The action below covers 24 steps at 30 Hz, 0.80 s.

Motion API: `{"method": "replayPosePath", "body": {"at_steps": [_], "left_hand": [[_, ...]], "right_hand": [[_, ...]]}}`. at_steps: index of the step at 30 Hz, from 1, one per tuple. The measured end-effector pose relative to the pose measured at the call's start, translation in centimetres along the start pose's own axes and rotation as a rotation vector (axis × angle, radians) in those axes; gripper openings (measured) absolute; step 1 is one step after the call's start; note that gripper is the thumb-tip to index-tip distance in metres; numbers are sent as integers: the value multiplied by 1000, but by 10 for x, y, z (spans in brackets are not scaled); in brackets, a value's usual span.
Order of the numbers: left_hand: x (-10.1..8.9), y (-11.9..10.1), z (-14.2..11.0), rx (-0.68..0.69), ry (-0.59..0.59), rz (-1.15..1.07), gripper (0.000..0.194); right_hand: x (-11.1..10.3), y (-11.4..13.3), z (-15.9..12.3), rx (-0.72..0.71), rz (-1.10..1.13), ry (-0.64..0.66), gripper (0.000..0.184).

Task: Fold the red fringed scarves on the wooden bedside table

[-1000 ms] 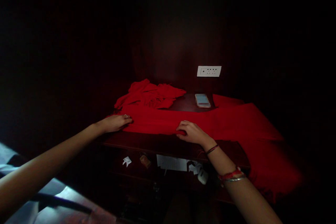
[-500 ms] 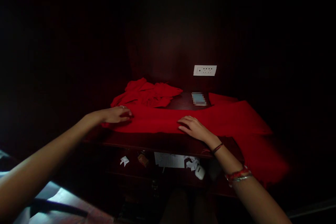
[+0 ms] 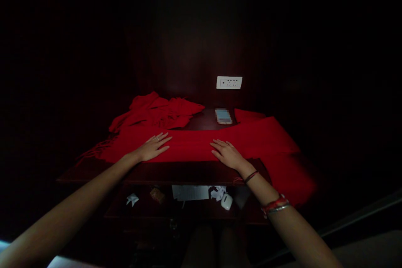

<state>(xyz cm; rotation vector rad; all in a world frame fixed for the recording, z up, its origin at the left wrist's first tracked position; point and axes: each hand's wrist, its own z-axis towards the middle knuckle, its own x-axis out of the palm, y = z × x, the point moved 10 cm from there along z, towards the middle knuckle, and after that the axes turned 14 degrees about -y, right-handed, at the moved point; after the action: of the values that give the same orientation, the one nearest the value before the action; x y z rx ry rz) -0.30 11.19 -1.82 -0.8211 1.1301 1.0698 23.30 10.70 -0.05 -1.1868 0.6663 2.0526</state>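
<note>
A long red fringed cloth, like a scarf (image 3: 188, 146), lies folded in a band along the front of a dark wooden desk (image 3: 157, 171). My left hand (image 3: 153, 146) rests flat on its left part, fingers spread, a ring on one finger. On the middle of the band lies my right hand (image 3: 228, 154), palm down with fingers stretched out. Loose fringe shows at the left end. The right end spreads wider and hangs over the desk's edge. Behind my left hand is a crumpled heap of red cloth (image 3: 160, 111); whether it joins the band I cannot tell.
A phone (image 3: 223, 116) with a blurred screen lies behind the band. A white socket panel (image 3: 229, 83) is on the dark back wall. The open shelf below holds papers (image 3: 190, 192), a white earphone case (image 3: 226, 202), a small brownish block (image 3: 157, 195) and a crumpled white scrap (image 3: 132, 199).
My left hand has moved inward from the left end and flattened with fingers spread, leaving the fringe in sight. My right hand stays near the same place on the cloth. The view has shifted slightly.
</note>
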Motion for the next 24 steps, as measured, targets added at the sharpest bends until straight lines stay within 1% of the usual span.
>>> {"method": "replayPosePath", "body": {"at_steps": [2, 4, 5, 7, 8, 9, 11, 13, 15, 18, 20, 22, 24], "left_hand": [[-2, -3, 2, 8, 74, -10, 54], [-4, -14, 12, 4, 117, -17, 56], [-6, -23, 20, 9, 99, -22, 55], [-10, -44, 38, 30, 3, -33, 52], [-10, -55, 46, 50, -36, -43, 51], [-6, -66, 52, 68, -52, -53, 51], [7, -80, 60, 108, -38, -71, 51], [18, -85, 61, 132, -16, -78, 51], [23, -83, 60, 144, -9, -81, 51], [23, -78, 57, 146, 0, -82, 51], [21, -78, 56, 143, 7, -82, 52], [19, -79, 58, 141, 20, -88, 53], [20, -82, 61, 146, 63, -103, 54]], "right_hand": [[-1, 2, -1, -6, 2, 3, 44], [0, 2, -2, -9, -5, 24, 44], [1, 2, -3, -10, -11, 38, 44], [4, 1, -4, -10, -23, 69, 45], [6, 0, -4, -9, -29, 85, 46], [8, -1, -4, -5, -35, 99, 47], [11, -3, -4, 5, -46, 120, 49], [12, -5, -4, 17, -54, 127, 50], [12, -5, -6, 26, -57, 119, 50], [11, -6, -8, 34, -43, 109, 49], [9, -8, -5, 41, -12, 133, 50], [7, -10, 4, 44, 32, 174, 52], [2, -11, 21, 55, 65, 182, 53]]}}
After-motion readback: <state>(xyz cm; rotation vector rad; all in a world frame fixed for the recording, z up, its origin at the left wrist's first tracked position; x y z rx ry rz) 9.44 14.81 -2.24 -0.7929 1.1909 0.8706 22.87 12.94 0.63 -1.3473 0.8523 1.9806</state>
